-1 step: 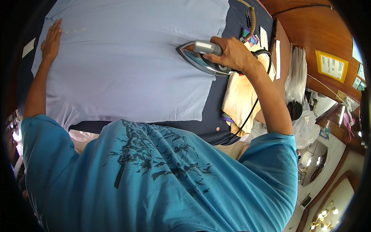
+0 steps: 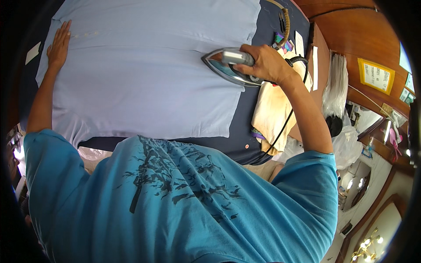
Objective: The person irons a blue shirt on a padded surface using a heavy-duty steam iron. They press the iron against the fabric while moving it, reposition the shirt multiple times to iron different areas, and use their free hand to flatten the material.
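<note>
A light blue shirt [image 2: 144, 74] lies spread flat on a dark navy ironing table [image 2: 245, 131]. My left hand [image 2: 58, 44] rests palm down, fingers together, on the shirt's far left edge beside a row of small buttons. My right hand [image 2: 263, 63] is closed around the handle of a silver iron [image 2: 221, 65]. The iron sits on the shirt's right edge with its tip pointing left. Its black cord [image 2: 285, 122] loops behind my wrist and runs down past my forearm.
A cream cloth [image 2: 272, 109] is heaped on the table's right end, with small colourful items and scissors [image 2: 283, 22] behind it. Right of the table stand a wooden counter [image 2: 342, 26], clear plastic bags [image 2: 337, 87] and a yellow paper sign [image 2: 376, 75].
</note>
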